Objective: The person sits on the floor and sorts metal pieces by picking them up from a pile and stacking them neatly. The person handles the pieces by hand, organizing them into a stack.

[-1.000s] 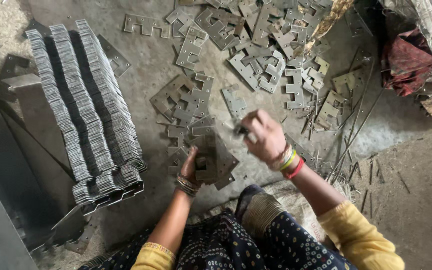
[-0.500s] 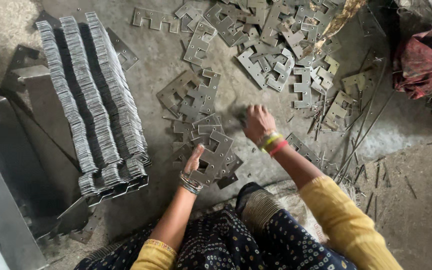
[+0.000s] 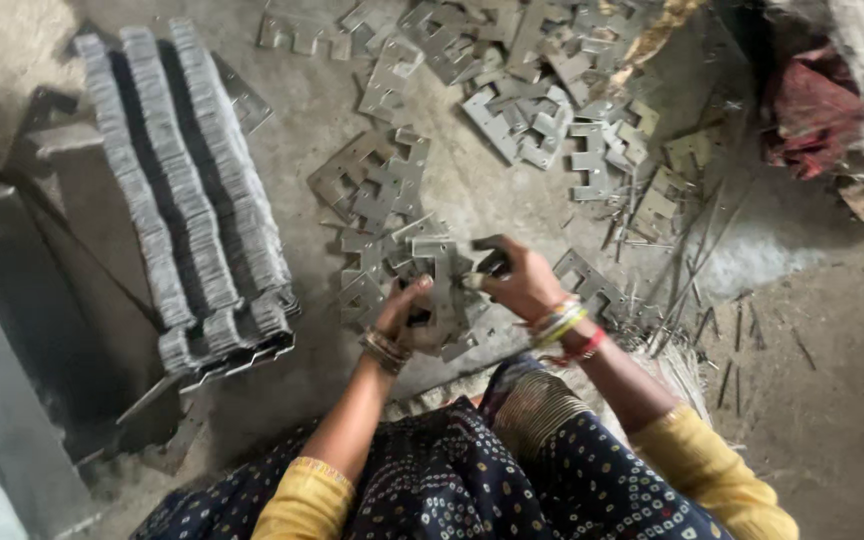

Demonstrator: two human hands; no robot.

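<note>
A flat notched metal plate (image 3: 444,285) sits between both hands, just above the floor in the middle of the scene. The left hand (image 3: 404,318) clasps its near edge; the right hand (image 3: 520,283) pinches its right side, fingers closed on it. How many plates are held is hard to tell. Loose plates (image 3: 532,110) lie far right. Left, a stacked row of plates (image 3: 187,190) stands on edge.

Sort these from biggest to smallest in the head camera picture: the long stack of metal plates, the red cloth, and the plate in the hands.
1. Stack of metal plates, clearly the largest.
2. Red cloth.
3. Plate held by the left hand and right hand; partly covered, but it looks smallest.
</note>
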